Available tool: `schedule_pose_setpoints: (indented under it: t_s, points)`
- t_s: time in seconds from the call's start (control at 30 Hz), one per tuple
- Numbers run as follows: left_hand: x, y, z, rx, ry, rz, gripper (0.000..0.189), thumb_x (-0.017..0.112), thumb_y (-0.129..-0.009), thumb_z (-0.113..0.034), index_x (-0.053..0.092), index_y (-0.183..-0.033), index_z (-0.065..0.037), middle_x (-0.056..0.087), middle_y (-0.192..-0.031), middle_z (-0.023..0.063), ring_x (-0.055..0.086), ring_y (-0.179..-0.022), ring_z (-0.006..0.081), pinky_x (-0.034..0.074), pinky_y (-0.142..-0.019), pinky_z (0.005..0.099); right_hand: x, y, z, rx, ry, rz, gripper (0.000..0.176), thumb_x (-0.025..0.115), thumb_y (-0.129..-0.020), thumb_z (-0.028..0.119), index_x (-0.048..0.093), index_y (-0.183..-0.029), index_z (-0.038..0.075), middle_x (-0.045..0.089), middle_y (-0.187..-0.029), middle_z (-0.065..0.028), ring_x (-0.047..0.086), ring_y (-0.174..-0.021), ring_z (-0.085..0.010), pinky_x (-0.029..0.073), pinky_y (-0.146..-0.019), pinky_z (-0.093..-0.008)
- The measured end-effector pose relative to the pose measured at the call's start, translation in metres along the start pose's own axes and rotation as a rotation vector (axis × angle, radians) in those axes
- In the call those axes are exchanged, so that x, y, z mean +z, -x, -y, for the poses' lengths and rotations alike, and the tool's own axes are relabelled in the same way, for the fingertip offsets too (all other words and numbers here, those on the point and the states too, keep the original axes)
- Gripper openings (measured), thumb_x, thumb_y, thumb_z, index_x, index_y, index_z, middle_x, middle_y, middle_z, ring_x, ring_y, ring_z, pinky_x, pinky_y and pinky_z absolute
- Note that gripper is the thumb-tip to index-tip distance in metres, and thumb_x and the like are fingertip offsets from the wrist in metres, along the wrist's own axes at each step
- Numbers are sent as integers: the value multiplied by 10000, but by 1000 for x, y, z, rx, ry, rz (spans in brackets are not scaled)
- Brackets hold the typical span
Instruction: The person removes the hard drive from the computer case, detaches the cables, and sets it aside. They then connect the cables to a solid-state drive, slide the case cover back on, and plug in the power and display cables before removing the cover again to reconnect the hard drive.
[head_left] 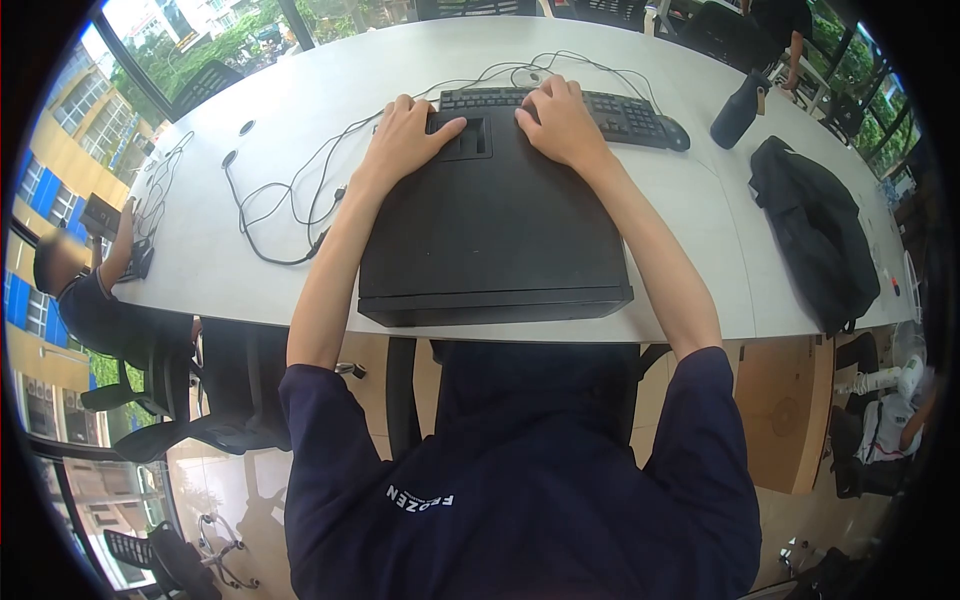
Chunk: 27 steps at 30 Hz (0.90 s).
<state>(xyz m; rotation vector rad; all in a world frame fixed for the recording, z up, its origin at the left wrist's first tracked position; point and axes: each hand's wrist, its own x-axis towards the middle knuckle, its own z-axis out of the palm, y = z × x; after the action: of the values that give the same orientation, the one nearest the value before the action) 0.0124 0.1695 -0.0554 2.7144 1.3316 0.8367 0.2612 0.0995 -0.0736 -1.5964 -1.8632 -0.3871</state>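
A black computer case (490, 230) lies flat on the white table in front of me, its nearer end close to the table edge. My left hand (408, 138) grips its far left corner, the fingers bent over the edge and the thumb stretched to the recessed handle (468, 138) in the panel. At the far right edge my right hand (560, 122) holds the case with curled fingers, some fingertips hidden. Just beyond the case is a black keyboard (620, 118), partly covered by my right hand. A black mouse (674, 133) sits at the keyboard's right end.
Black cables (285, 190) trail over the table (690, 215) on the left and behind the case. To the right are a dark bottle (738, 110) and a black bag (815, 225). Another person (95, 300) sits at the far left, hands near a small dark box.
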Motion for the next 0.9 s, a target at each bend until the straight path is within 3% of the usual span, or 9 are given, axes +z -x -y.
schedule_pose_setpoints:
  t_s: [0.17, 0.53, 0.83, 0.9]
  points:
    - [1, 1, -3, -27, -33, 76, 650, 628, -923, -585, 677, -1119, 33, 601, -1158, 216, 547, -1172, 366, 455, -1004, 439, 2, 4, -1, -10, 17, 21, 276, 634, -915, 273, 718, -1000, 24, 602, -1143, -121, 557, -1128, -318, 526, -919, -451]
    - [2, 2, -5, 4, -63, 41, 618, 615, -936, -564, 678, -1073, 35, 611, -1174, 223, 566, -1145, 386, 478, -976, 458, -2, 4, 1, 33, -81, 86, 287, 599, -938, 271, 721, -1040, 32, 667, -1127, -135, 629, -1108, -321, 518, -946, -452]
    - [2, 2, -6, -12, -68, 107, 629, 528, -969, -551, 682, -1048, 54, 669, -1114, 241, 614, -1136, 394, 497, -946, 490, 1, 6, -1, 8, 8, 120, 423, 535, -975, 360, 698, -1171, 22, 717, -1121, -169, 663, -1077, -347, 497, -968, -466]
    - [-1, -4, -2, -25, -77, 160, 637, 502, -978, -555, 682, -1045, 52, 684, -1103, 240, 624, -1129, 392, 494, -950, 495, 1, 0, 0, 5, 98, 240, 481, 489, -996, 416, 686, -1198, 27, 714, -1142, -170, 659, -1090, -350, 486, -977, -476]
